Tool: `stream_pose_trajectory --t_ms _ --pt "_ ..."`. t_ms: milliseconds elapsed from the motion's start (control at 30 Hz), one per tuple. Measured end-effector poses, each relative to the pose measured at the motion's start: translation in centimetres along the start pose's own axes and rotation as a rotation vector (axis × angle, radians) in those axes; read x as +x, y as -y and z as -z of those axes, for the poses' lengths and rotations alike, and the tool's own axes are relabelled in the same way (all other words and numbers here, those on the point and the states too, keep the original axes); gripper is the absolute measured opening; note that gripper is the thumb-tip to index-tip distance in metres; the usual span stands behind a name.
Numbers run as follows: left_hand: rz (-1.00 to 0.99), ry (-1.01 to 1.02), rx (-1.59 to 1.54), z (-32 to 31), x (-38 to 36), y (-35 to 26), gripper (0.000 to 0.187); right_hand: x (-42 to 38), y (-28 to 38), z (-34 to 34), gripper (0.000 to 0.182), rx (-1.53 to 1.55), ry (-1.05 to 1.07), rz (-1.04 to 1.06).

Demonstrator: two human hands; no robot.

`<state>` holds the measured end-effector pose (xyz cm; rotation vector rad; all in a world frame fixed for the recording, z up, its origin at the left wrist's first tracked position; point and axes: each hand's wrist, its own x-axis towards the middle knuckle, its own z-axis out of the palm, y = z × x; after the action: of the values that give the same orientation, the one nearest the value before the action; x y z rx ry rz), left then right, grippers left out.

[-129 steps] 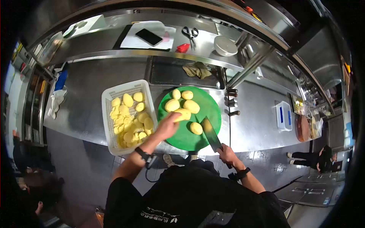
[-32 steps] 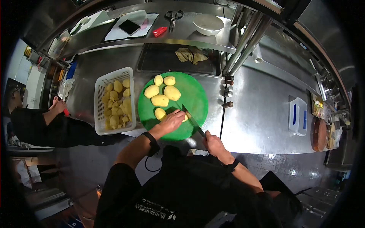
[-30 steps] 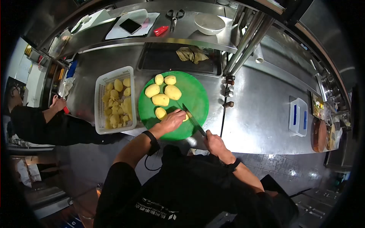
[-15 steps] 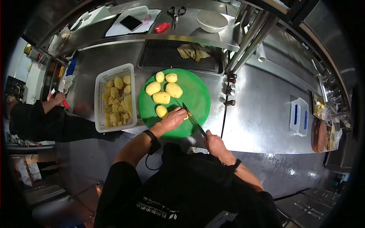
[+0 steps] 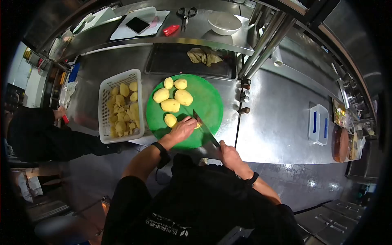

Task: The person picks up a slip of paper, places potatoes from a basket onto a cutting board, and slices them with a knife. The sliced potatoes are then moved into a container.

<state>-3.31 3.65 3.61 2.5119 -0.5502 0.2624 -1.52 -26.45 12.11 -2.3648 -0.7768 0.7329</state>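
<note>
On the round green cutting board (image 5: 208,92), my left hand (image 5: 183,129) presses down with bent fingers on a peeled potato (image 5: 198,125), which they mostly hide. My right hand (image 5: 231,157) is closed around the handle of a kitchen knife (image 5: 206,130). The blade lies slantwise just right of my left fingertips, its tip pointing away from me, close against the potato. Several whole peeled potatoes (image 5: 183,97) rest on the board's far left part. One smaller potato (image 5: 170,120) sits just beyond my left hand.
Left of the board stands a white plastic basket (image 5: 141,102) of cut potatoes. Behind is a dark tray (image 5: 171,61) with a crumpled cloth (image 5: 204,56). The shelf holds scissors (image 5: 186,16), a phone (image 5: 138,25) and a bowl (image 5: 224,23). Another person (image 5: 36,130) stands at left.
The view has shifted slightly, so the bench appears further left. My hands and the knife keep nearly the same pose at the potato. The other person's arm at the left has moved.
</note>
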Motion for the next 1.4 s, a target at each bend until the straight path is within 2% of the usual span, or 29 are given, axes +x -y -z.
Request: stream_pose_trajectory --t_ms 67,167,300,400,600,700,867,967,1100,1267,1400 --pt "-0.013 -0.055 -0.021 0.1 -0.2 -0.5 0.017 0.5 -2.4 -3.1 0.023 0.003 0.008 0.007" --pt "-0.001 -0.021 0.01 -0.1 -0.7 -0.2 0.018 0.6 -2.3 -3.4 0.024 -0.023 0.022 -0.049" --pt "0.022 -0.014 -0.026 0.0 -0.6 -0.5 0.011 0.5 -1.6 -2.5 0.021 -0.054 0.028 -0.032" --pt "0.018 0.023 -0.019 0.4 -0.5 -0.4 0.01 -0.4 1.0 0.6 0.021 -0.046 0.06 -0.027" --pt "0.026 -0.003 -0.009 0.3 -0.4 -0.5 0.011 0.6 -3.0 -4.5 0.022 -0.014 -0.041 0.032" --pt "0.046 -0.018 -0.016 0.1 -1.1 -0.9 0.012 -0.4 -0.1 -1.1 0.022 -0.023 0.0 0.011" --pt "0.037 -0.044 0.004 -0.7 -1.3 -0.3 0.012 0.4 -3.7 -5.6 0.025 -0.01 -0.017 -0.03" --pt "0.076 -0.016 0.016 0.4 -1.1 -1.1 0.012 0.4 -2.8 -5.1 0.026 -0.014 -0.007 -0.017" --pt "0.049 -0.027 0.02 0.0 -1.4 -0.7 0.011 -0.4 -0.1 -1.3 0.027 -0.052 0.01 0.005" --pt "0.056 -0.067 0.015 -0.4 -1.3 -0.7 0.011 0.4 -3.8 -5.7 0.025 -0.037 -0.023 0.029" --pt "0.043 -0.095 0.019 -0.5 -1.7 -0.8 0.011 -0.7 0.1 -1.6 0.024 -0.008 0.004 0.013"
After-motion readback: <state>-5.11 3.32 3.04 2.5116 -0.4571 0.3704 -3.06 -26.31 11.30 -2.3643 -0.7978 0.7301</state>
